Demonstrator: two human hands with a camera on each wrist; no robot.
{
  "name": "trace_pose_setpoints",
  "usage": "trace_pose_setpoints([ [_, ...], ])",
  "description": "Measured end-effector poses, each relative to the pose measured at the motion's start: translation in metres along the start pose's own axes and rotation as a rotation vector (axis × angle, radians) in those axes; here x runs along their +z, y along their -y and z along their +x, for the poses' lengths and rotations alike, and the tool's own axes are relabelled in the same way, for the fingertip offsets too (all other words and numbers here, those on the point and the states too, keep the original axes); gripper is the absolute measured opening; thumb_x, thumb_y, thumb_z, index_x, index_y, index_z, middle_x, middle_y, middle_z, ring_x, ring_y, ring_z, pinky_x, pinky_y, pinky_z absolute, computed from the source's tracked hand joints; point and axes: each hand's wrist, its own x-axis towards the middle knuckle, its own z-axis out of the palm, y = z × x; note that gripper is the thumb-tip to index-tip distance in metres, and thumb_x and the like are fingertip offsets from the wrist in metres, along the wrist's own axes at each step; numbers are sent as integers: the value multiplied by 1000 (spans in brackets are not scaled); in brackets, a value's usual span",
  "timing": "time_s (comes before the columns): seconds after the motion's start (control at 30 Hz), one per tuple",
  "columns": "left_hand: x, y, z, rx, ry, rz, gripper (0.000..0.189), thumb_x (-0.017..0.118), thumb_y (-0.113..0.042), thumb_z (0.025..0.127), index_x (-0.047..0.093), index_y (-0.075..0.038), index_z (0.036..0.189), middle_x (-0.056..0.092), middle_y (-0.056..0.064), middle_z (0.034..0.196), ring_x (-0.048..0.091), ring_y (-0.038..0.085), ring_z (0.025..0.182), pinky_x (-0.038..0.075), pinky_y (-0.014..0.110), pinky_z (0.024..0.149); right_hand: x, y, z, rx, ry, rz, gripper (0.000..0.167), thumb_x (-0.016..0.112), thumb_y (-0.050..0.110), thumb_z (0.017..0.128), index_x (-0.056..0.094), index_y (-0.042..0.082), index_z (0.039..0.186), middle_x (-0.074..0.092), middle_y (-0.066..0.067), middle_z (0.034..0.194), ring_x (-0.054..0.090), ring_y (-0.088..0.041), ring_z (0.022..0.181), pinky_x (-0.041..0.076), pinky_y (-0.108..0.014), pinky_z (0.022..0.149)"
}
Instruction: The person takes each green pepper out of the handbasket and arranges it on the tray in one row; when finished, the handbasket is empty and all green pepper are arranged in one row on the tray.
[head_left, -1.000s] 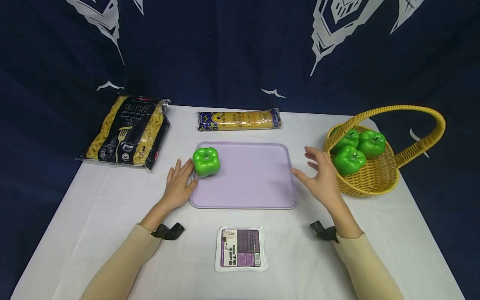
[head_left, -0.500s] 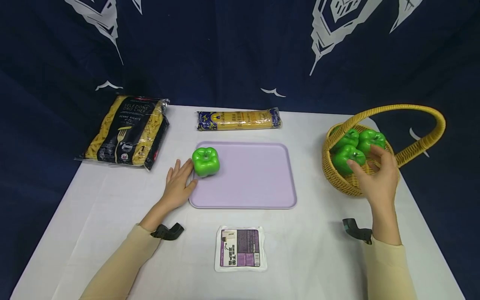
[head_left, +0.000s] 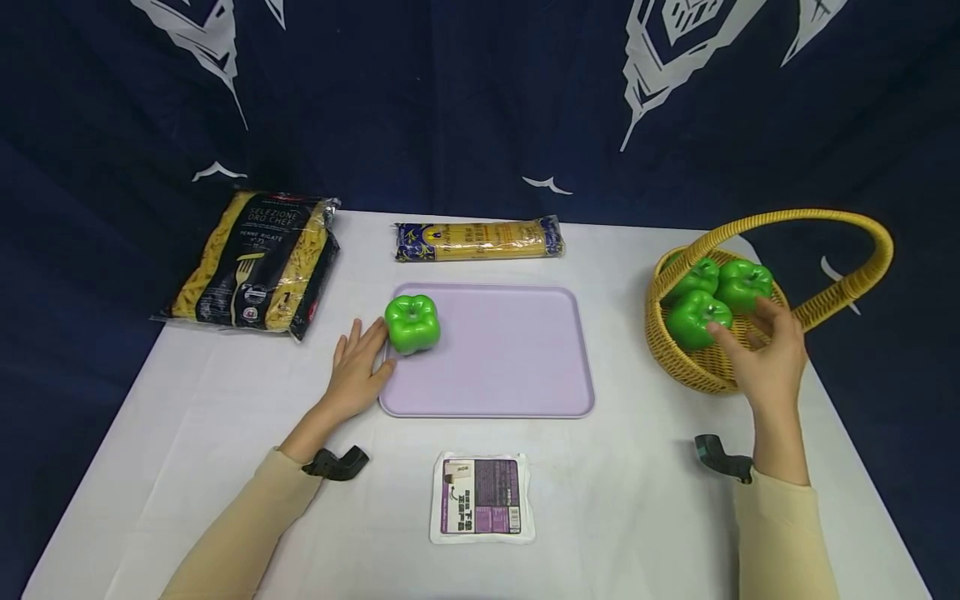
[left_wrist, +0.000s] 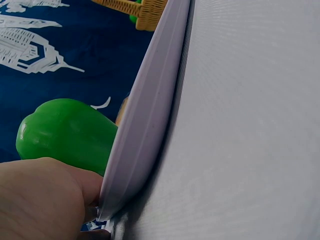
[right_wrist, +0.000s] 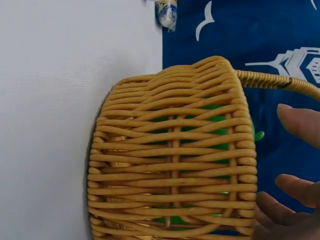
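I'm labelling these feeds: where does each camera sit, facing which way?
Head: head-worn, facing forward and down at tray and basket; left hand, right hand and sleeves show.
Left wrist: on that wrist, facing the tray's edge and green pepper; part of the left hand shows.
Right wrist: on that wrist, facing the basket's side; fingers show.
Both wrist views share the basket.

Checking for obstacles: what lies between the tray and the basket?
Only bare white tablecloth lies between the lilac tray and the wicker basket in the head view.

Head view evenly lit; soft shadows on tablecloth (head_left: 615,500); small glints on peppers (head_left: 412,329); left wrist view dimmer.
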Motion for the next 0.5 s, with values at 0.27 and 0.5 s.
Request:
trace_pose_setpoints([
  [0.27, -1, -1, 0, -3, 10, -1, 63, 51, -18, 96, 29, 0, 152, 22, 19, 161, -2, 45, 150, -8, 60, 118, 5, -4, 5, 20, 36, -10, 71, 71, 24, 89, 36, 9, 149, 37, -13, 149, 42, -29, 139, 42, -37, 111],
  [0.5, -1, -2, 0, -7, 16, -5, 63, 51, -18, 96, 29, 0, 152, 21, 18, 161, -3, 44, 150, -8, 59, 118, 10, -7, 5, 29, 66, -3, 72, 70, 24, 90, 35, 7, 150, 36, -14, 150, 43, -31, 137, 43, -42, 109],
])
